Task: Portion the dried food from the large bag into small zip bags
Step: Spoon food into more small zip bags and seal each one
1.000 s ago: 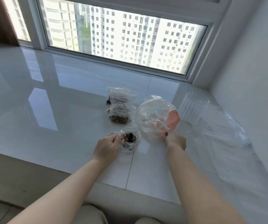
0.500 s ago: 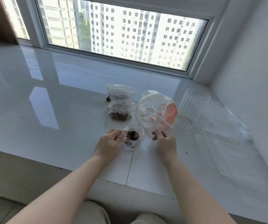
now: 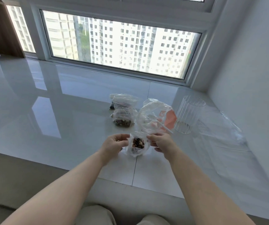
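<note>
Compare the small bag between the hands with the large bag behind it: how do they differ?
The small bag holds dark mixed dried food; the large bag looks almost empty. The left hand and right hand grip the small bag; nothing touches the large bag. The large bag bears an orange print; the small bag is plain. Both are clear plastic.

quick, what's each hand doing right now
Left hand: pinches the left edge of the small zip bag.
Right hand: pinches the right edge of the same bag.
</note>
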